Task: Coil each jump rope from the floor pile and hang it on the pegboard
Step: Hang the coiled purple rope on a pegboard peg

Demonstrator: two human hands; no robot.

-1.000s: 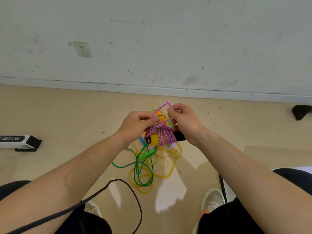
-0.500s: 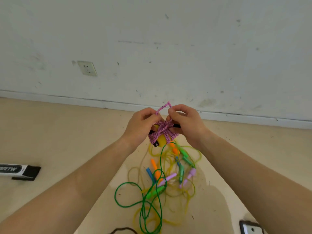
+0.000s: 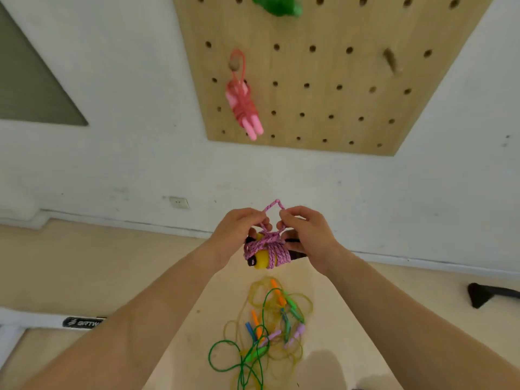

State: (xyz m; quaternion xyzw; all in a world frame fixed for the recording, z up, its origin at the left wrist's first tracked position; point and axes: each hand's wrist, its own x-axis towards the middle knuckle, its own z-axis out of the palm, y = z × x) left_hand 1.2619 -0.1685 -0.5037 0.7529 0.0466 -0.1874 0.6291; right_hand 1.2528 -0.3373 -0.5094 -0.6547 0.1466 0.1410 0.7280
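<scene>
nearest, on the floor (image 3: 174, 311): a tangled pile of ropes (image 3: 267, 330), green and yellow. above it, held in mid-air: the coiled pink-purple jump rope (image 3: 270, 249), top loop (image 3: 274, 205) pinched on either side by left hand (image 3: 239, 232) and right hand (image 3: 306, 235). farthest, on the wall pegboard (image 3: 337, 80): a pink coiled rope (image 3: 243, 105) hanging from a peg.

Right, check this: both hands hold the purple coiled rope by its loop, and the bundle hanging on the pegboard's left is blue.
One slip: the hanging bundle is pink, not blue, as the head view shows. The left hand and right hand do hold the purple coiled rope by its loop.
</scene>
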